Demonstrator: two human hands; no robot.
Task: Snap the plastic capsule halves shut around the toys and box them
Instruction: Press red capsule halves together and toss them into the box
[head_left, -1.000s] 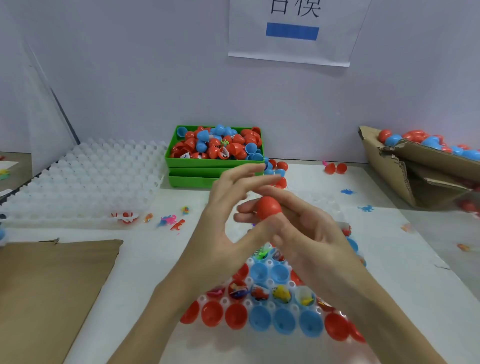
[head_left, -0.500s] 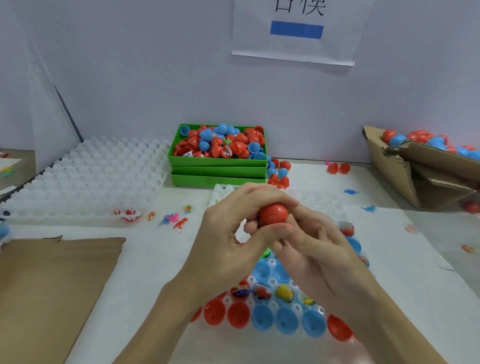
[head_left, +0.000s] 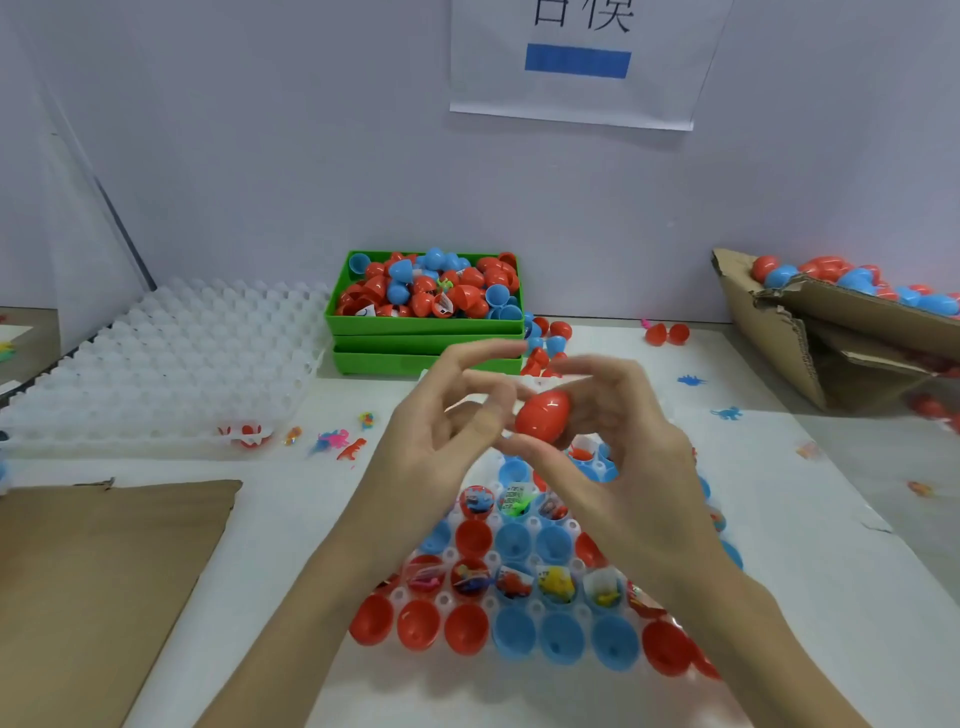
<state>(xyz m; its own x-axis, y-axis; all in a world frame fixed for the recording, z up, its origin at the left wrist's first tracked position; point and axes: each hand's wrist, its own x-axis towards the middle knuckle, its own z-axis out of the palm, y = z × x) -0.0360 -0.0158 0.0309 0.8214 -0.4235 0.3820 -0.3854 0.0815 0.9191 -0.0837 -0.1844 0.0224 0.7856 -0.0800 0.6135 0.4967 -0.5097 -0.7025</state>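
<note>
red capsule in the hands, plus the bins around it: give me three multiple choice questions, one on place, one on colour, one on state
1. Where is the cardboard box of capsules?
A. far right
B. near left
C. under the tray

2. What colour is the bin of loose halves at the back?
A. yellow
B. green
C. black

3. What state is the red capsule in?
A. two separate halves
B. lying in the tray
C. closed, held by the right hand

Answers: 1 A, the box sits at the right edge with red and blue capsules in it. 2 B, its walls are bright green. 3 C, it shows as one whole egg between the right thumb and fingers, while the left hand is beside it with its fingers loose.
</note>
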